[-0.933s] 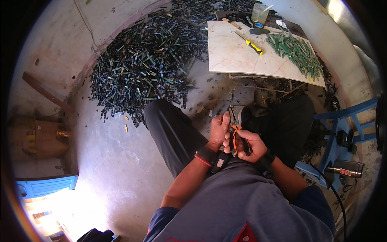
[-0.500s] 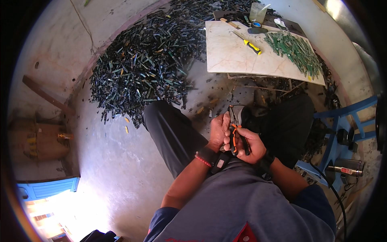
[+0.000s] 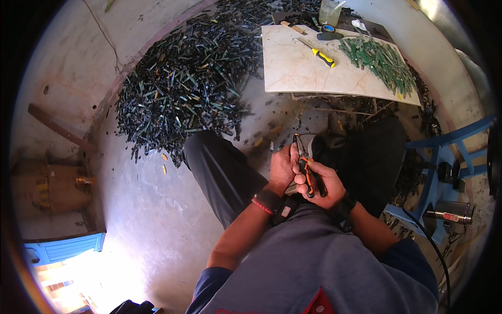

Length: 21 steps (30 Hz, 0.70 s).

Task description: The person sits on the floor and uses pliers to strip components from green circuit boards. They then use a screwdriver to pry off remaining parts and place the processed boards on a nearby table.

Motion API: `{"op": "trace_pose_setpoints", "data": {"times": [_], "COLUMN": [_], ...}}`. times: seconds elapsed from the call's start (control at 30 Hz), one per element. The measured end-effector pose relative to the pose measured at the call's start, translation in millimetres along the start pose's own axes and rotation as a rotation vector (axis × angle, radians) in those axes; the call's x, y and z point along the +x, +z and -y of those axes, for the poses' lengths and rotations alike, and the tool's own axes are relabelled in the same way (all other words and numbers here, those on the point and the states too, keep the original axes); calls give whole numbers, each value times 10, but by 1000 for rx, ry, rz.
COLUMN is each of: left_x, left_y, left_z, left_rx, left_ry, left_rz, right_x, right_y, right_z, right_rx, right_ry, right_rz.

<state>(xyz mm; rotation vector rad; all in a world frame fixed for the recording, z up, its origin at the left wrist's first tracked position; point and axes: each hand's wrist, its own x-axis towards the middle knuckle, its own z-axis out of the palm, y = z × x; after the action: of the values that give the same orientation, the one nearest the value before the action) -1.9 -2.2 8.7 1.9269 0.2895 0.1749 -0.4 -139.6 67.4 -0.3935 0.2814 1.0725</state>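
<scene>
Over my lap, my right hand (image 3: 328,182) is closed around the orange-and-black handles of a pair of pliers (image 3: 305,171). The pliers' jaws point away from me, at a small dark strip (image 3: 295,139) with a copper-coloured tip. Right beside it, my left hand (image 3: 282,167) is closed, its fingers pinching the strip; most of it is hidden by the fingers. Whether the jaws bite on the strip is too small to tell. The two hands nearly touch.
A large heap of dark strips (image 3: 178,89) covers the floor ahead left. On a pale board (image 3: 293,70) ahead right lie a yellow-and-black screwdriver (image 3: 324,57), a tape roll (image 3: 328,29) and green strips (image 3: 379,63). A blue chair (image 3: 438,157) and a steel flask (image 3: 455,213) are at right.
The pliers have turned a little in my right hand, their handles swinging to the right. The strip's tip has shifted slightly left. My head view has moved slightly.
</scene>
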Motion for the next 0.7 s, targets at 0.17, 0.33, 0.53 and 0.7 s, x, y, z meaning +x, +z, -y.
{"op": "trace_pose_setpoints", "data": {"times": [0.17, 0.33, 0.53, 0.7], "left_x": [7, -2, -19, -7], "left_y": [38, 64, 47, 88], "left_z": [103, 186, 152, 262], "left_rx": [-24, -60, -32, -1], "left_ry": [-8, -15, 9, 31], "left_rz": [-14, -48, -56, -59], "right_x": [-45, -69, -97, -116], "right_y": [-76, -121, -247, -276], "right_z": [30, 93, 276, 428], "right_rx": [-34, -222, -510, -637], "right_ry": [45, 57, 91, 193], "right_rz": [20, -91, -187, -152]}}
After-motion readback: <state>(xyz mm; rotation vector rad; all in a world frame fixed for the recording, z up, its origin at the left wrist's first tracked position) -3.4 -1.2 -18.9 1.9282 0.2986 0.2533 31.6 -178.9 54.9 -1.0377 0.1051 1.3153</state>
